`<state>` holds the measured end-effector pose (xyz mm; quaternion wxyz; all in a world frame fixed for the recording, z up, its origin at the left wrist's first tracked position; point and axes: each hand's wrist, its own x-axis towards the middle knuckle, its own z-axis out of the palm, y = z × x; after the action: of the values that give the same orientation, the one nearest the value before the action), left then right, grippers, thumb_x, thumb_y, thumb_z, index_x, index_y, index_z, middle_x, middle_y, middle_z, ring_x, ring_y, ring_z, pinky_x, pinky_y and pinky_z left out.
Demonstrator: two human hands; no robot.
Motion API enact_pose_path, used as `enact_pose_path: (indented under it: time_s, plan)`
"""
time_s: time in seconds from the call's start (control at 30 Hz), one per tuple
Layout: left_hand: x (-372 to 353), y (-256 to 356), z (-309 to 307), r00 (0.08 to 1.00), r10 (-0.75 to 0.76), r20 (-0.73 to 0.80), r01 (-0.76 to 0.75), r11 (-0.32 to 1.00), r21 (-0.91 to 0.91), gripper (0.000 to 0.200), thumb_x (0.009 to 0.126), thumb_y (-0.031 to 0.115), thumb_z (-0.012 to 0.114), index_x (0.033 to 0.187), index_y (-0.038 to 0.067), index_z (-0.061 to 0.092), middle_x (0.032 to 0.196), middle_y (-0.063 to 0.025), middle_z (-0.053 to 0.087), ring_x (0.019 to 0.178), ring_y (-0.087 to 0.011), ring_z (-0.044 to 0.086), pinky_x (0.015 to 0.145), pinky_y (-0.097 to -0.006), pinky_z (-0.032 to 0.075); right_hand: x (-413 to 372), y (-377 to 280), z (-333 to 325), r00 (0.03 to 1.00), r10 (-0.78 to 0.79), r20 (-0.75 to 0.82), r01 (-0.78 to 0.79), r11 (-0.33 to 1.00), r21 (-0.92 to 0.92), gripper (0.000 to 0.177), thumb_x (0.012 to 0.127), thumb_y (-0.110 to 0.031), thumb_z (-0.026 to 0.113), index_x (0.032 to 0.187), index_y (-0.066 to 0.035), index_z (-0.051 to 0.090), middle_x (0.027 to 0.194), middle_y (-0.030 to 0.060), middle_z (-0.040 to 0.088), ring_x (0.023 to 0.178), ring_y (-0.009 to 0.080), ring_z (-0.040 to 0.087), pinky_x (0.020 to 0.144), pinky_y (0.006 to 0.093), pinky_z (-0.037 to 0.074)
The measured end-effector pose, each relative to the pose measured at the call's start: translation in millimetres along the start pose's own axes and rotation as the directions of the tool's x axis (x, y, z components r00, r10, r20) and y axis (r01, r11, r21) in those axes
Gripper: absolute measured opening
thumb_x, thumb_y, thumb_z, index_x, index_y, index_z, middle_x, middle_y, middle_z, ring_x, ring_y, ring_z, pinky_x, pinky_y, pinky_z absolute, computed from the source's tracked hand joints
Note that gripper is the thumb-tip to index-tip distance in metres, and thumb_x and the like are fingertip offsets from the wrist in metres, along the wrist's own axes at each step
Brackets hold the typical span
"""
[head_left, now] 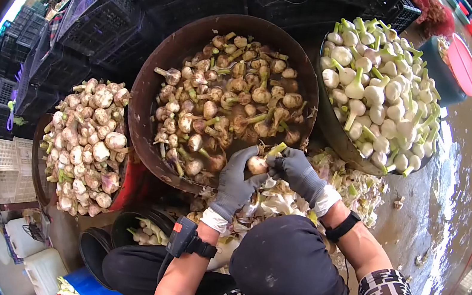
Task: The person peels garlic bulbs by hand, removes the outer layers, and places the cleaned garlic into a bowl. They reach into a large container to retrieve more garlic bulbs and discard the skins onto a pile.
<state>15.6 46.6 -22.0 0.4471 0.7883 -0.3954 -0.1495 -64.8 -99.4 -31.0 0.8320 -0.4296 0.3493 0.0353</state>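
My left hand [237, 181], in a grey glove, is closed around a garlic bulb [257, 165] at the near rim of a wide brown tub [146, 141]. The bulb's cut green stem points up and right. Just right of it, my right hand [300, 173], gloved too, has its fingers bent together at the bulb and stem; whether it pinches a bit of skin is hidden. Dirty garlic bulbs [213, 93] float in murky water in the tub. Below my hands lies a heap of peeled garlic skins [276, 201].
Peeled white garlic [376, 95] fills a dark tub at the right. Unpeeled garlic [88, 145] is heaped at the left. Black crates [104, 14] stand behind. A small black bucket [135, 224] holds some bulbs near my legs. Wet floor [427, 204] lies at the right.
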Motion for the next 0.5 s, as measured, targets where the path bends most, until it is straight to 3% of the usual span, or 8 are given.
enact_pose_path:
  time_s: [0.1, 0.17, 0.23, 0.27, 0.3, 0.37, 0.4, 0.5]
  plan:
    - [-2.7, -1.9, -0.7, 0.939, -0.341, 0.042, 0.321, 0.830, -0.457, 0.047, 0.079, 0.030, 0.063, 0.113, 0.001, 0.049, 0.105, -0.0107, 0.056, 0.098, -0.0250, 0.055, 0.086, -0.0324, 0.042, -1.0, -1.1, 1.6, 1.000, 0.029, 0.008, -0.030, 0.996, 0.079, 0.007, 0.080, -0.007, 0.061, 0.082, -0.002, 0.058, 0.064, 0.0034, 0.058, 0.048, 0.0105, 0.053, 0.045, 0.0231, 0.044]
    - [0.2, 3.9, -4.6, 0.924, -0.379, 0.045, 0.345, 0.779, -0.524, 0.041, 0.086, 0.034, 0.053, 0.110, 0.000, 0.051, 0.099, -0.0078, 0.058, 0.091, -0.0179, 0.057, 0.081, -0.0284, 0.045, -1.3, 2.0, 1.3, 0.996, -0.069, 0.057, 0.067, 0.997, 0.033, 0.009, 0.079, -0.007, 0.061, 0.086, -0.001, 0.060, 0.065, 0.0037, 0.059, 0.051, 0.0115, 0.055, 0.048, 0.0227, 0.045]
    - [-0.5, -3.0, -4.9, 0.767, -0.453, 0.454, 0.487, -0.048, -0.872, 0.038, 0.089, 0.034, 0.049, 0.108, 0.001, 0.053, 0.094, -0.0059, 0.059, 0.084, -0.0117, 0.057, 0.074, -0.0248, 0.047, -0.7, 4.8, 0.7, 0.990, -0.132, 0.044, 0.135, 0.986, -0.096, 0.012, 0.078, -0.007, 0.062, 0.089, -0.001, 0.060, 0.068, 0.0041, 0.061, 0.058, 0.0123, 0.058, 0.054, 0.0233, 0.046]
    - [0.5, -8.6, -3.6, 0.744, -0.452, 0.493, 0.512, -0.089, -0.854, 0.036, 0.089, 0.033, 0.050, 0.106, 0.002, 0.055, 0.091, -0.0033, 0.060, 0.080, -0.0080, 0.055, 0.069, -0.0235, 0.048, 0.3, 6.2, 0.3, 0.980, -0.197, 0.040, 0.201, 0.954, -0.221, 0.014, 0.078, -0.007, 0.062, 0.091, -0.001, 0.061, 0.072, 0.0044, 0.062, 0.064, 0.0132, 0.060, 0.059, 0.0239, 0.048]
    - [-0.1, -12.3, -0.4, 0.746, -0.451, 0.490, 0.509, -0.088, -0.856, 0.036, 0.089, 0.033, 0.050, 0.106, 0.002, 0.055, 0.091, -0.0033, 0.060, 0.080, -0.0080, 0.055, 0.069, -0.0235, 0.048, 2.4, 7.1, -1.8, 0.979, -0.199, 0.041, 0.203, 0.954, -0.223, 0.014, 0.078, -0.007, 0.062, 0.091, -0.001, 0.061, 0.072, 0.0044, 0.062, 0.064, 0.0132, 0.060, 0.059, 0.0239, 0.048]
    - [1.8, -5.9, 4.2, 0.761, -0.527, 0.378, 0.523, 0.155, -0.838, 0.037, 0.088, 0.034, 0.052, 0.104, 0.002, 0.056, 0.089, -0.0020, 0.060, 0.079, -0.0080, 0.055, 0.069, -0.0241, 0.048, 8.9, 12.0, -8.8, 0.891, -0.445, 0.090, 0.386, 0.639, -0.666, 0.018, 0.077, -0.007, 0.064, 0.094, -0.002, 0.061, 0.082, 0.0024, 0.063, 0.077, 0.0107, 0.059, 0.071, 0.0242, 0.046]
    - [-1.0, -2.7, 5.9, 0.873, -0.469, 0.135, 0.448, 0.658, -0.605, 0.037, 0.089, 0.036, 0.051, 0.102, 0.002, 0.058, 0.087, -0.0016, 0.059, 0.079, -0.0081, 0.054, 0.069, -0.0244, 0.048, 12.0, 18.5, -11.0, 0.880, -0.465, 0.096, 0.434, 0.706, -0.560, 0.019, 0.077, -0.006, 0.064, 0.095, -0.002, 0.061, 0.088, 0.0012, 0.062, 0.081, 0.0100, 0.057, 0.076, 0.0251, 0.045]
    - [1.8, 10.7, 2.6, 0.843, -0.538, 0.020, 0.445, 0.676, -0.587, 0.038, 0.089, 0.038, 0.050, 0.101, 0.002, 0.058, 0.085, -0.0019, 0.059, 0.076, -0.0081, 0.055, 0.067, -0.0234, 0.048, -2.9, 8.8, -3.8, 0.965, -0.226, 0.136, 0.245, 0.958, -0.149, 0.018, 0.077, -0.007, 0.064, 0.094, -0.002, 0.061, 0.088, 0.0007, 0.062, 0.079, 0.0102, 0.057, 0.075, 0.0248, 0.045]
